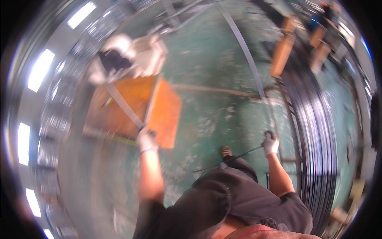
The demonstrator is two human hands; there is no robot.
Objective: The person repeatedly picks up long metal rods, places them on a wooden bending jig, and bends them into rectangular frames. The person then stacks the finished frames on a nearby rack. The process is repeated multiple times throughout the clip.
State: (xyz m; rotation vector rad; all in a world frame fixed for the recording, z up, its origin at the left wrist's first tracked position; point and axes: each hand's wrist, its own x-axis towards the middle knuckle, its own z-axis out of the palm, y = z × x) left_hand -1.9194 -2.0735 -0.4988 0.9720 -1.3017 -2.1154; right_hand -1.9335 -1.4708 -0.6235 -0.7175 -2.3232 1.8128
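Note:
My left hand [147, 140], in a pale glove, is closed round the near end of a flat grey strip [125, 105]. That strip slants away to the upper left, across an orange-brown box [169, 111]. My right hand [271, 142], gloved too, is closed on a thin dark strip [242, 153], which runs down to the left in front of my legs. A long grey strip [242, 42] reaches from the far floor toward my right hand; blur hides whether the hand holds it. The hands are wide apart.
A long bundle of dark, shiny bars [316, 131] lies along the right, with orange-brown blocks [283, 47] at its far end. White bulky items [149, 53] are behind the box. A shoe [226, 150] shows on the worn green floor [207, 123].

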